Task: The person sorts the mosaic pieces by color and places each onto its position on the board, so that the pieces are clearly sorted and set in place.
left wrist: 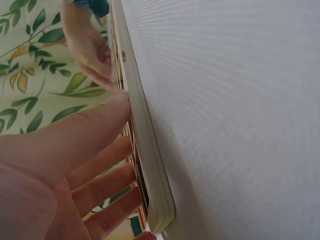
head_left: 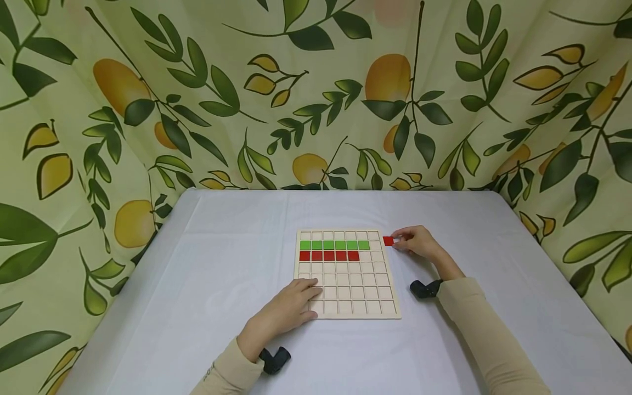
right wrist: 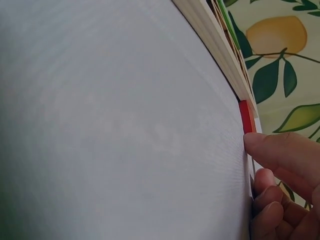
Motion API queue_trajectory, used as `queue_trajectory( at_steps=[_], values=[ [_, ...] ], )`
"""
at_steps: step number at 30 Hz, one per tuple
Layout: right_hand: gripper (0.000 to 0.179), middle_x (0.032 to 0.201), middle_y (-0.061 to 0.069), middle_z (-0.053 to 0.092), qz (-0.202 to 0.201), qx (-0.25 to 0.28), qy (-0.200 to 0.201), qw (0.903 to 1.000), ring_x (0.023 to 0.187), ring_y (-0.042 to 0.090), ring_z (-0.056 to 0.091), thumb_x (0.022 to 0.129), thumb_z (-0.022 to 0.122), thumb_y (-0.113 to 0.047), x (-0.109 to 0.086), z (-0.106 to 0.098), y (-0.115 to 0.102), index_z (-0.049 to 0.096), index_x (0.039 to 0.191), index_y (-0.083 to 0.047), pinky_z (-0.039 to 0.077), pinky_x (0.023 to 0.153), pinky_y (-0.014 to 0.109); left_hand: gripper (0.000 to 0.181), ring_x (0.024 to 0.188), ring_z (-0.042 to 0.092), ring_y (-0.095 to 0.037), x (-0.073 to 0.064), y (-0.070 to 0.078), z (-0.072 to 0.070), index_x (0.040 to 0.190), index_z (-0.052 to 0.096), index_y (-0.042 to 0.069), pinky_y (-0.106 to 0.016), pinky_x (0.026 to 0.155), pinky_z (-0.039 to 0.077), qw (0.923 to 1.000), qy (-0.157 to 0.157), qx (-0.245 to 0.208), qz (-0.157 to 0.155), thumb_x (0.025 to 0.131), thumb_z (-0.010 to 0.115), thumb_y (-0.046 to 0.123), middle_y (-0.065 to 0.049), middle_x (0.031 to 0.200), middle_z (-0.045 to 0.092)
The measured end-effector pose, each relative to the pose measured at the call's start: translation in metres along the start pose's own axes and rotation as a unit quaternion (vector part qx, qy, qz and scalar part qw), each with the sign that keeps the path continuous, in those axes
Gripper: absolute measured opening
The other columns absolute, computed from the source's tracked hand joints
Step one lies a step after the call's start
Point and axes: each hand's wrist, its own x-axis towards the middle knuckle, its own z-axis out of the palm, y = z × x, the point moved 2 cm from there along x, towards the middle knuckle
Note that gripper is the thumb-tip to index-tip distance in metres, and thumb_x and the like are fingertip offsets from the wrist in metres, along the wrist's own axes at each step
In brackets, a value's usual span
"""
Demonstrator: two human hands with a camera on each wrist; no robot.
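Note:
A pale wooden grid board (head_left: 344, 294) lies flat on the table. Green square tiles (head_left: 340, 245) fill much of its second row from the far edge, and red square tiles (head_left: 329, 256) sit in the row below, starting from the left. My left hand (head_left: 290, 306) rests on the board's near left corner, fingers extended over the grid and thumb at the near edge. Just off the board's far right side, my right hand (head_left: 417, 241) pinches another red tile (head_left: 388, 241). In the right wrist view this red tile (right wrist: 246, 116) is close beside the board's wooden edge.
White cloth (head_left: 212, 274) covers the table around the board. A curtain (head_left: 316, 99) printed with fruit and leaves hangs behind the table and along its sides. Black devices are strapped at the left wrist (head_left: 276, 360) and the right wrist (head_left: 425, 289).

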Motion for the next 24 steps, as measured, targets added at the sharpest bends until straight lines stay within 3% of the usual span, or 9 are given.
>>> queue_trajectory(
  at_steps=[12,24],
  values=[
    [0.033,0.071,0.0,0.052,-0.019,-0.009,0.002,0.9998,0.063,0.013,0.046,0.085,0.069,-0.009,-0.0021,-0.001,0.0004,0.065,0.113,0.007,0.042,0.051,0.018,0.05,0.133,0.048,-0.03,-0.0004,-0.0008,0.0014,0.133,0.056,0.004,-0.045,0.111,0.044,1.0,-0.003,0.002,-0.002,0.089,0.068,0.024,-0.014,0.145,0.05],
    [0.033,0.069,-0.001,0.053,-0.012,0.001,0.018,0.9998,0.055,0.01,0.045,0.085,0.069,-0.009,-0.0059,-0.0024,0.0011,0.065,0.114,0.007,0.041,0.049,0.02,0.05,0.134,0.047,-0.03,-0.0001,0.0002,0.0,0.133,0.055,0.004,-0.045,0.111,0.043,1.0,-0.006,-0.002,-0.002,0.089,0.068,0.024,-0.014,0.145,0.049]
  ],
)
